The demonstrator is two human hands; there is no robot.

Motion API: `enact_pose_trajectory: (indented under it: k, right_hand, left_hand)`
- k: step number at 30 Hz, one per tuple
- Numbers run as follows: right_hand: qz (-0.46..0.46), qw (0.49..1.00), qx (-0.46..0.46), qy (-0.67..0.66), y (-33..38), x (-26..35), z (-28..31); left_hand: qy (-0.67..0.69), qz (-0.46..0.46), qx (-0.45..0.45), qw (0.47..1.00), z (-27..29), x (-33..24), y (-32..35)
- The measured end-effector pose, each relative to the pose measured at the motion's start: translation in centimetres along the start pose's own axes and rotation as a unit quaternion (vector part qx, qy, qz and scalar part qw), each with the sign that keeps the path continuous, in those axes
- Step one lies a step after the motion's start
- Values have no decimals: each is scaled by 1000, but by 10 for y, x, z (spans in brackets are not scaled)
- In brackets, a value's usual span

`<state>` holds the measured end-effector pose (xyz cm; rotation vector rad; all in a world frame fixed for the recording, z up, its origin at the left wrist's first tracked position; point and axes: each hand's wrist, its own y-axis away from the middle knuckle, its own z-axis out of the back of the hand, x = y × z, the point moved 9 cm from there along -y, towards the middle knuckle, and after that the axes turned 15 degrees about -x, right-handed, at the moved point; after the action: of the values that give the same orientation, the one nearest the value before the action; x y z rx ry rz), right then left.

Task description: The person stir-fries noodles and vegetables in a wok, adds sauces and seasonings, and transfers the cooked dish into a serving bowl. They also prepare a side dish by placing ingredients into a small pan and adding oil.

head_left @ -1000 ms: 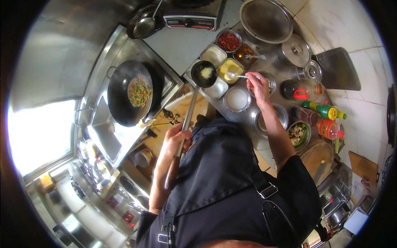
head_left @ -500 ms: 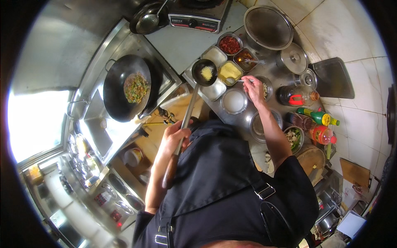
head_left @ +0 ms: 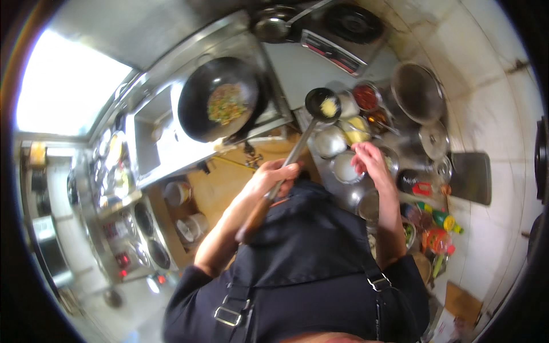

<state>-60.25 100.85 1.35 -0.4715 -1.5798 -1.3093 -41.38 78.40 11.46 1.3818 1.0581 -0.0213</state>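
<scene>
My left hand (head_left: 277,176) grips the long wooden-ended handle of a metal ladle (head_left: 322,104), whose dark bowl holds a bit of yellow seasoning above the counter. My right hand (head_left: 369,161) hovers with curled fingers over a row of steel seasoning containers (head_left: 350,128), beside a round steel bowl (head_left: 345,167). Whether it holds anything is unclear. A black wok (head_left: 220,106) with chopped green, orange and yellow food sits on the burner to the left.
A large steel lid (head_left: 416,91) and a smaller one (head_left: 433,137) lie at the right. Sauce bottles (head_left: 437,218) stand by the wall. Another pan (head_left: 273,26) and an induction cooker (head_left: 343,31) are at the top. Below the stove are shelves with bowls (head_left: 186,228).
The ladle's bowl has stayed near the seasoning containers. My right hand has drawn back from the yellow container toward me. The view has shifted, so the wok sits more toward the middle.
</scene>
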Motion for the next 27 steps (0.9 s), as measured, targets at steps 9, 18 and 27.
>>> enact_pose_trajectory:
  k: [9, 18, 27]
  right_hand:
    - [5, 979, 201, 17, 62, -12, -231]
    - [226, 940, 98, 238, -29, 3, -306]
    - [468, 680, 181, 534, -29, 88, -322]
  left_hand:
    - [77, -143, -96, 982, 69, 6, -89]
    - [124, -113, -226, 960, 233, 110, -71]
    - [197, -62, -246, 947, 295, 158, -53]
